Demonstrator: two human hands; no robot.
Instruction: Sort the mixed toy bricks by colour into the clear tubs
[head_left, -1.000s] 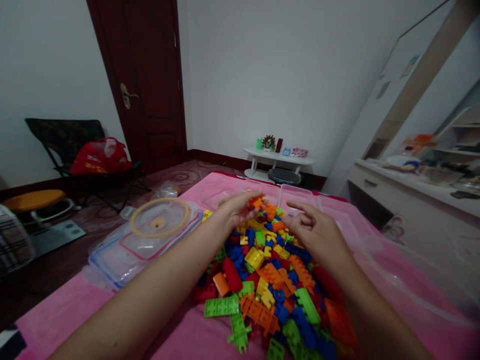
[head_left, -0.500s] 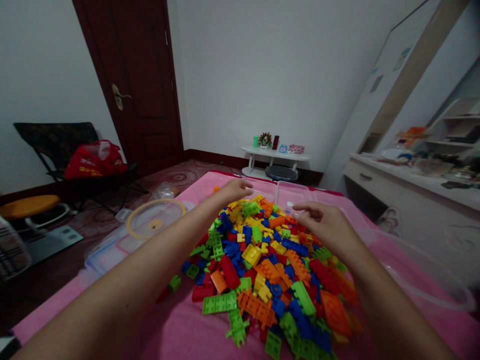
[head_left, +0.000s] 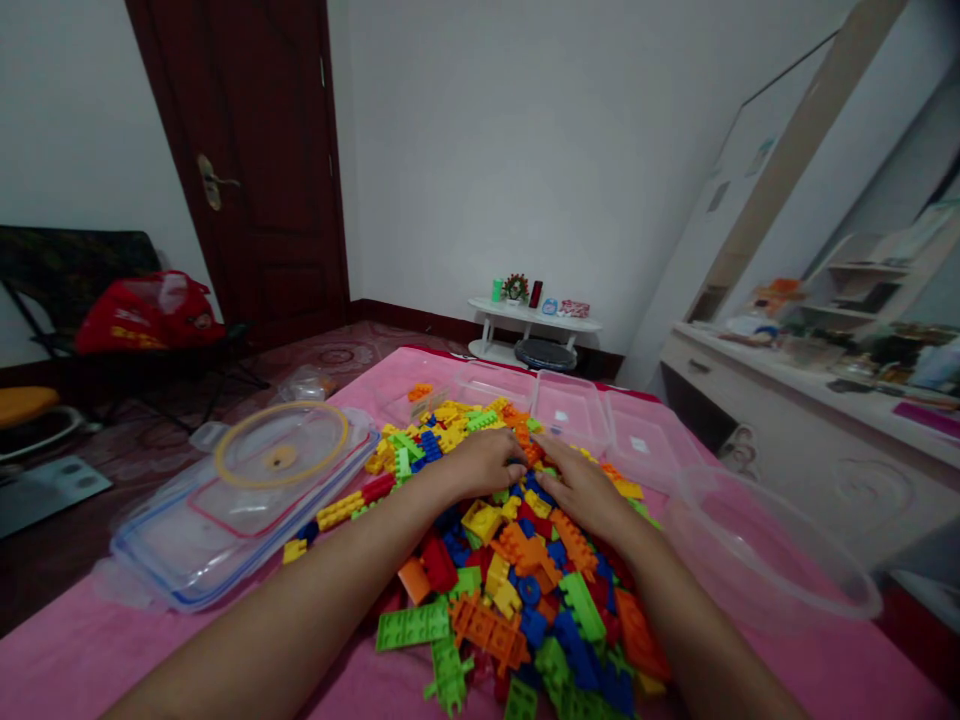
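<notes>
A large heap of plastic building blocks [head_left: 517, 560] in red, yellow, green, blue and orange lies in front of me. My left hand [head_left: 487, 462] is over the upper middle of the heap, its fingers curled toward the thumb. A dark bit shows at those fingertips, too small to name. Close beside it, my right hand [head_left: 581, 485] rests on the blocks with fingers stretched out, pointing up and left. Its palm is turned down and hides the blocks beneath. The two hands are near each other but apart.
Beyond the heap stand clear plastic containers [head_left: 574, 410]. A round clear tub [head_left: 780, 590] is at the right. Stacked clear lids [head_left: 169, 560], topped by a round yellow-rimmed lid [head_left: 225, 450], lie at the left. Everything sits on a pink cloth [head_left: 67, 655].
Both hands have moved closer together and down onto the heap, the right one leftward. My view has shifted, showing more of the lids and containers.
</notes>
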